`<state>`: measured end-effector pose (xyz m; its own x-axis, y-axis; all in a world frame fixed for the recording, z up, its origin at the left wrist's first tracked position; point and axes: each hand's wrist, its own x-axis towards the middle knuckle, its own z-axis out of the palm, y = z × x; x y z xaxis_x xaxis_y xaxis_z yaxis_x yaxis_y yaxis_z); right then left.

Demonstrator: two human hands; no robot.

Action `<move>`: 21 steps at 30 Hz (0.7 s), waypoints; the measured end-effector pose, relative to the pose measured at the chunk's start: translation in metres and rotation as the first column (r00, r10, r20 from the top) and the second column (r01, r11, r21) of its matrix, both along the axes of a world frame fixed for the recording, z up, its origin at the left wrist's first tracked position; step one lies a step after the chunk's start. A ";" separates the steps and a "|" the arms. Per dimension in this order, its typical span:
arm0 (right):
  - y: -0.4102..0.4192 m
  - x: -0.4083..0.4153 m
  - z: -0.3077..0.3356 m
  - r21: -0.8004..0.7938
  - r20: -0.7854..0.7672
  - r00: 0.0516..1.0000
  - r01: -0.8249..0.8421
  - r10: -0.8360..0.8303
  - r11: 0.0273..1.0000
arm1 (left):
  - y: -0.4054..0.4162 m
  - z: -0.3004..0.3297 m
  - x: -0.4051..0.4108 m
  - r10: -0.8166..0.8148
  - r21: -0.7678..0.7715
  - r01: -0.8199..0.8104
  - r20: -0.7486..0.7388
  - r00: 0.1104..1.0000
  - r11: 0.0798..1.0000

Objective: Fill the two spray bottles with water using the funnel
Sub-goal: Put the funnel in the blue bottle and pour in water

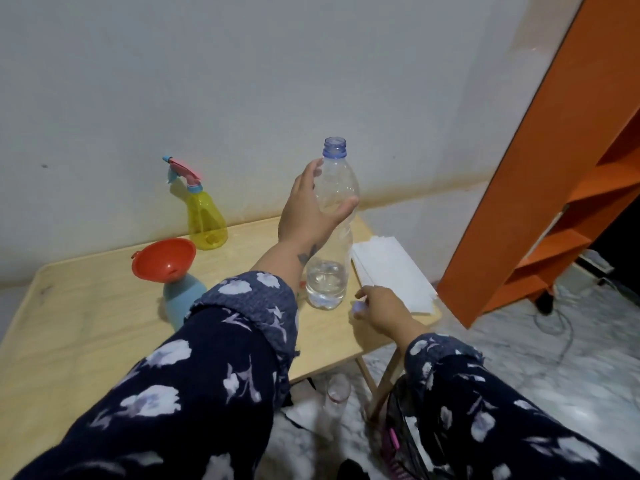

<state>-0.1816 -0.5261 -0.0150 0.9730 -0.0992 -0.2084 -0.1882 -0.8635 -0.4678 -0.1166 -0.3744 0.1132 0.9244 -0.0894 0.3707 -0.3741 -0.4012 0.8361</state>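
Water bottle (333, 216), clear plastic, uncapped, stands upright on the desk (86, 327) with a small amount of water in its lower part; the upper part is empty. The left hand (308, 206) wraps around its upper body, fingers on the far side and thumb on the near side, closed on it. The right hand (377, 306) rests low on the desk just right of the bottle's base, its fingers pinched on a small pale lilac object (358, 308), possibly the bottle's cap; this cannot be confirmed.

Left of the left hand and nearer the camera stands a blue spray bottle (181, 299) without its spray head; the orange funnel (164, 258) sits in its neck, tilted. The blue body is opaque, so its contents cannot be told. Farther back, left of the left hand and close to the wall, stands a yellow spray bottle (206, 220) with its pink and blue trigger head fitted; its fill level cannot be told.

Folded white paper (391, 271) lies on the desk just beyond the right hand. An orange shelf unit (540, 168) stands on the floor farther right.
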 end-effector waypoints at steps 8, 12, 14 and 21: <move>0.006 -0.011 -0.038 -0.028 0.062 0.998 -0.017 0.019 0.999 | 0.000 -0.003 -0.002 -0.008 -0.014 0.008 0.011 1.000 1.000; 0.009 0.001 -0.017 0.128 0.187 0.981 0.028 -0.052 0.991 | 0.001 -0.002 -0.002 -0.007 0.002 0.007 0.011 1.000 1.000; 0.017 0.009 0.001 0.325 0.263 0.956 0.036 -0.128 0.945 | 0.001 -0.001 -0.002 -0.006 0.010 0.006 0.012 1.000 1.000; 0.053 0.036 0.049 0.628 0.422 0.881 -0.114 -0.215 0.769 | 0.001 0.000 -0.002 0.016 0.022 -0.016 0.000 1.000 1.000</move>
